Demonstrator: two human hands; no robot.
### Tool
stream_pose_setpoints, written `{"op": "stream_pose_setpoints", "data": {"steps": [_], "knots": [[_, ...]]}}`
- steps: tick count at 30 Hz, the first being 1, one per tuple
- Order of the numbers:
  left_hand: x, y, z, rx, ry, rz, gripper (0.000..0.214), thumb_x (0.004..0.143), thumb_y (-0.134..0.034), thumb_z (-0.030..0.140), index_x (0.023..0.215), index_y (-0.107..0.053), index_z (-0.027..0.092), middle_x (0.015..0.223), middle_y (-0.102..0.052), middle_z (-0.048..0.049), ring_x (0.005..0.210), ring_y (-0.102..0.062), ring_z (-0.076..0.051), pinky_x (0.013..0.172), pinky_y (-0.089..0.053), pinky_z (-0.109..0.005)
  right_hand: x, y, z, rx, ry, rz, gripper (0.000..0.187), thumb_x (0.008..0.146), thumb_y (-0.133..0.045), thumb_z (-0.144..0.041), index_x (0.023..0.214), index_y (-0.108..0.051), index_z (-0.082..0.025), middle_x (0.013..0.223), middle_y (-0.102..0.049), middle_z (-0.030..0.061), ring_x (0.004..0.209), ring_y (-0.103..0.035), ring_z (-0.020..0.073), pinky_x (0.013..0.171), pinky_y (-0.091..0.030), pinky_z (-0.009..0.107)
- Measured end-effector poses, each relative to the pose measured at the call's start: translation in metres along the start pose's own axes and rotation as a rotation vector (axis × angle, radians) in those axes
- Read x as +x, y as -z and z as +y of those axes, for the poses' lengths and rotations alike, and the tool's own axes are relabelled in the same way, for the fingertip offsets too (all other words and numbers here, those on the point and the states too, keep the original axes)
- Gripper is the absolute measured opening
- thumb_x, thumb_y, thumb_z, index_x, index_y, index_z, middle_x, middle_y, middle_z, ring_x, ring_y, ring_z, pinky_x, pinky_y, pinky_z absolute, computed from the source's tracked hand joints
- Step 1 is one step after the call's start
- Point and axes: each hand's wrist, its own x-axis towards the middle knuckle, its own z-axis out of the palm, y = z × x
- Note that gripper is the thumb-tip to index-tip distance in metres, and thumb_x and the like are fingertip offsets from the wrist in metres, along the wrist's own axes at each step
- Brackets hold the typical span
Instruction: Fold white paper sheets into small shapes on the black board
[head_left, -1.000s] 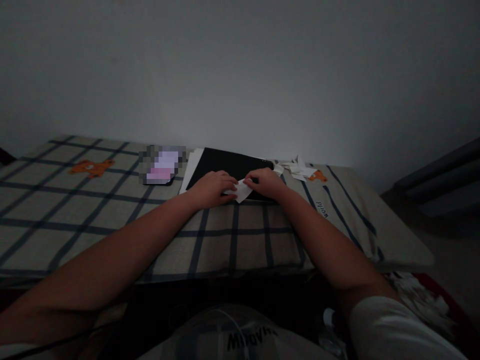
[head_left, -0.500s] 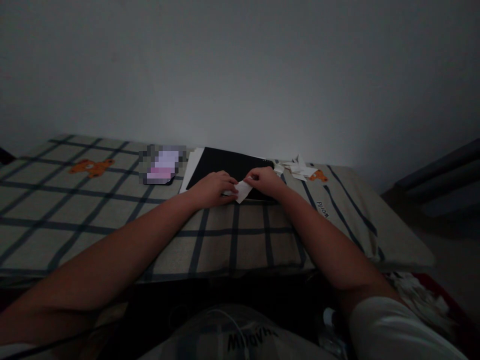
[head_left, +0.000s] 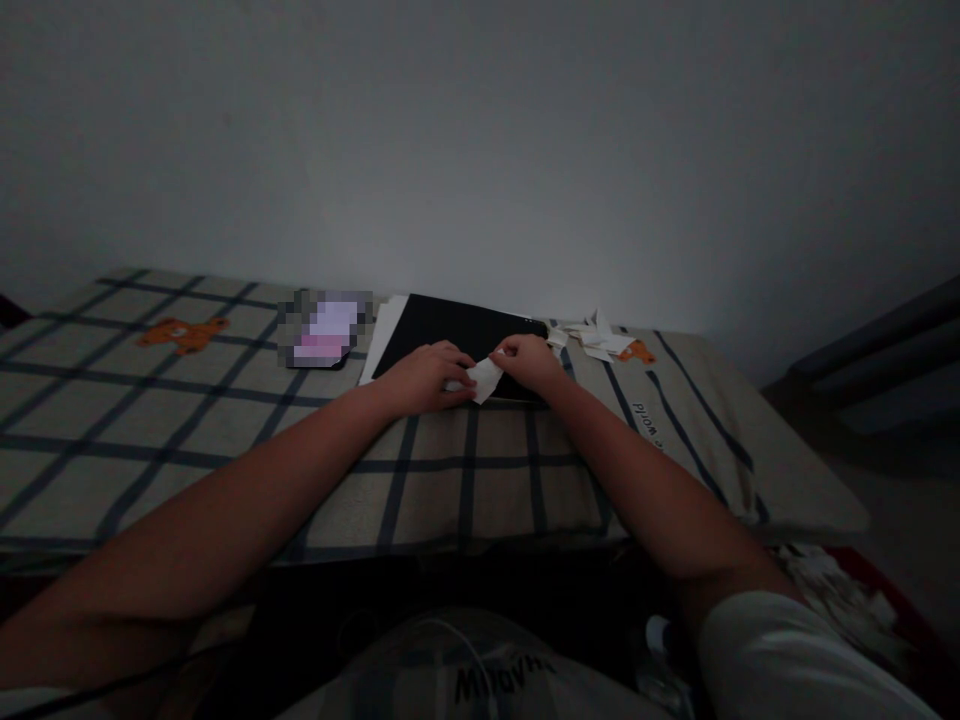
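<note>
A small piece of white paper [head_left: 487, 378] is held between both hands, above the near edge of a flat black board or folder [head_left: 450, 325]. My left hand [head_left: 431, 378] has its fingers closed on the paper's left side, part of which the fingers cover. On the paper's upper right corner, my right hand [head_left: 529, 362] pinches with thumb and fingertips. White sheets [head_left: 382, 330] stick out from under the black board on its left.
Folded white paper pieces [head_left: 600, 338] lie right of the board. A phone [head_left: 324, 332], its screen blurred, rests on the left. A checked cloth [head_left: 247, 430] covers the table against a grey wall. Below the table's right side are a bottle [head_left: 660, 660] and a red container [head_left: 862, 565] with crumpled white scraps.
The paper between my hands has shifted and bent slightly, its lower tip a little higher. My right hand and forearm have moved very slightly to the left; my left hand stays in place.
</note>
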Motion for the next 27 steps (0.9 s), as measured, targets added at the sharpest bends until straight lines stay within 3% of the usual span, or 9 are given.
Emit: {"op": "stream_pose_setpoints", "data": {"steps": [6,16,23,27], "knots": [[-0.001,-0.003,-0.003,0.006,0.036,-0.010,0.022,0.089,-0.060,0.037,0.098,-0.078,0.026,0.124,-0.068,-0.0059,0.110,-0.058,-0.024,0.094,-0.045,-0.040,0.002,-0.001,0.003,0.067,0.000,-0.016,0.016,0.083,-0.063,-0.022,0.083,-0.075,-0.011,0.075,-0.070,0.0054,0.065,-0.056,0.0131,0.060,-0.038,0.024],[-0.002,0.003,0.003,0.006,0.082,-0.002,0.029,0.090,-0.056,0.040,0.107,-0.074,0.024,0.114,-0.072,-0.0039,0.107,-0.060,-0.023,0.093,-0.044,-0.037,0.001,0.005,0.010,0.007,0.278,-0.118,0.011,0.081,-0.067,-0.019,0.087,-0.076,-0.015,0.087,-0.072,0.0069,0.080,-0.062,0.0164,0.071,-0.042,0.026],[-0.002,-0.003,-0.005,-0.384,0.453,0.209,0.052,0.089,-0.055,0.046,0.130,-0.061,0.015,0.109,-0.072,-0.0083,0.094,-0.066,-0.022,0.084,-0.050,-0.032,-0.001,0.003,0.010,-0.035,0.588,0.089,0.015,0.089,-0.059,-0.019,0.085,-0.072,-0.013,0.088,-0.070,0.0098,0.085,-0.062,0.0188,0.078,-0.045,0.030],[0.000,-0.006,-0.010,-0.610,0.499,0.293,0.057,0.089,-0.052,0.052,0.131,-0.060,0.015,0.122,-0.067,-0.0106,0.107,-0.063,-0.024,0.092,-0.048,-0.035,-0.005,0.005,0.007,0.011,0.720,0.201,0.017,0.093,-0.055,-0.022,0.090,-0.070,-0.015,0.092,-0.069,0.0098,0.090,-0.062,0.0197,0.082,-0.048,0.032]]}}
